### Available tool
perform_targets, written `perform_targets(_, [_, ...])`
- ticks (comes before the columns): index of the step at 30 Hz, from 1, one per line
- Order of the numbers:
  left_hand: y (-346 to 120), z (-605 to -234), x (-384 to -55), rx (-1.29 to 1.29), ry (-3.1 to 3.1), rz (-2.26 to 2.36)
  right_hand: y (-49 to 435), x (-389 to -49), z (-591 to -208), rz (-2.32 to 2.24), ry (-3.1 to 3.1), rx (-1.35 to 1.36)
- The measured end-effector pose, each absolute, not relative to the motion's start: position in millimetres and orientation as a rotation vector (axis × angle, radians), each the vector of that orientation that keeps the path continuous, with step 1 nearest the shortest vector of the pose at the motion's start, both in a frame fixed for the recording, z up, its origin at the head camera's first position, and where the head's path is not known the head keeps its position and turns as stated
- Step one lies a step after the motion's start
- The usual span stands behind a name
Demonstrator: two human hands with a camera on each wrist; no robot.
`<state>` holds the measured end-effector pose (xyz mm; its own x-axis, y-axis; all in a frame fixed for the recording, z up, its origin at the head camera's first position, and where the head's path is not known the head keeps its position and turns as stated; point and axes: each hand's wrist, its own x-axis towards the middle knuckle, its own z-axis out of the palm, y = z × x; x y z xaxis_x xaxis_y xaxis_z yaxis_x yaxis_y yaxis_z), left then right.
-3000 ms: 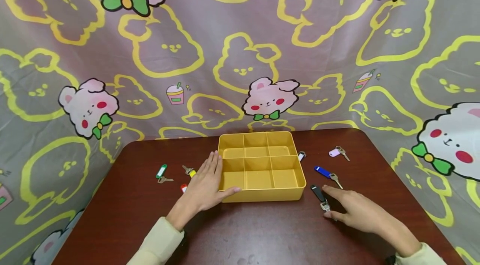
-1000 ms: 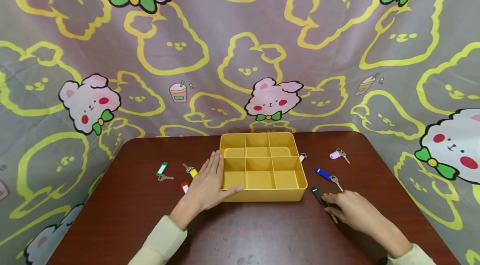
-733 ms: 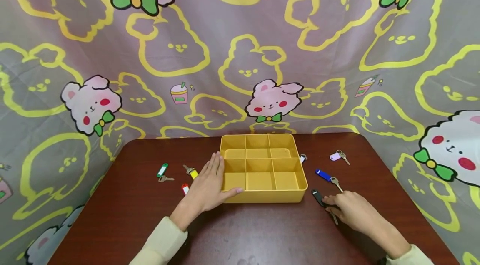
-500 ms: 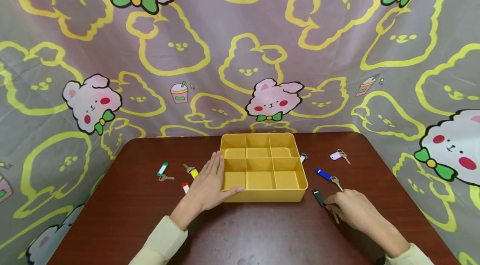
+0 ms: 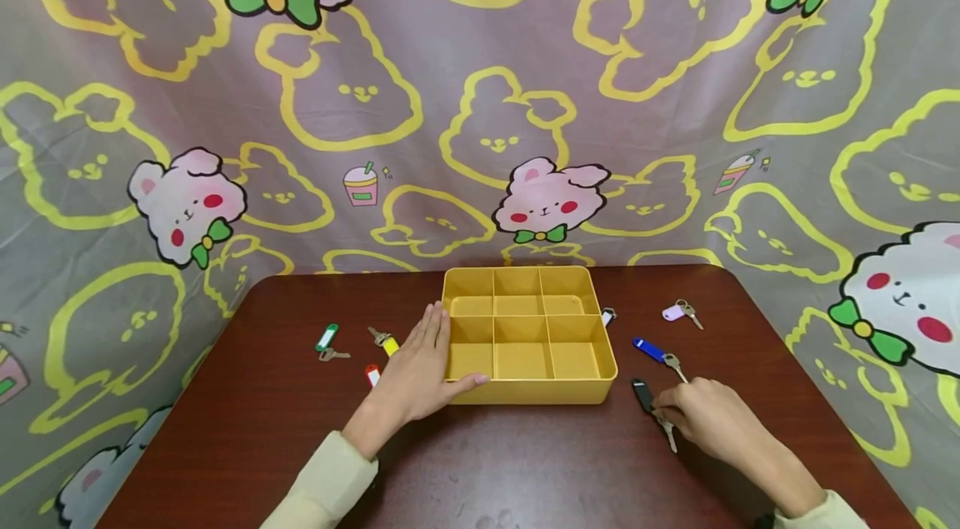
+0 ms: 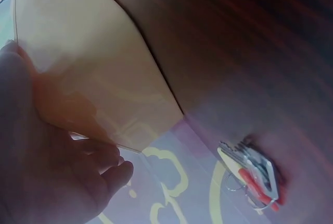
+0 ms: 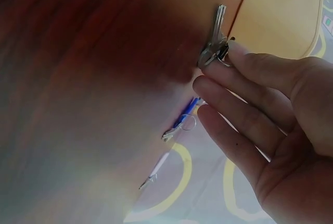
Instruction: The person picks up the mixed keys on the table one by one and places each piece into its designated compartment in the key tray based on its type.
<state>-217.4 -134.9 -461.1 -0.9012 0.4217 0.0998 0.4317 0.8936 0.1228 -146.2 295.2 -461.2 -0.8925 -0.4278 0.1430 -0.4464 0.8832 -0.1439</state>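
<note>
My left hand (image 5: 414,366) lies along the left side of a yellow six-compartment box (image 5: 525,390), fingers straight and thumb over the front rim. In the left wrist view, that hand (image 6: 62,166) is against the box wall (image 6: 104,67). To the right of the box, my right hand (image 5: 712,421) pinches a black key tag (image 5: 642,393) near its ring, between thumb and forefinger. Its metal key (image 5: 669,434) sticks out toward me past the fingertips. The right wrist view shows the key (image 7: 217,28) and ring at the fingertips, with the other fingers extended.
Right of the box lie a blue-tagged key (image 5: 648,348), a lilac-tagged key (image 5: 673,312) and a tag (image 5: 608,316) partly behind the box. At left are green (image 5: 327,336), yellow (image 5: 390,344) and red (image 5: 372,376) tags. Patterned curtain (image 5: 420,96) surrounds the brown table (image 5: 247,429).
My right hand was beside the black-tagged key with thumb and forefinger apart; it has closed on it and the tag has shifted slightly right. The left hand stays on the box.
</note>
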Motion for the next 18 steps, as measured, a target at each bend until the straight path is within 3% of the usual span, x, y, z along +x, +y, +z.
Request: perform_targets(18, [-131.7, -461.2, -215.5, -0.668, -2.892, -0.042, 296.7, -142.2, -451.2, 0.31, -2.873, 0.554])
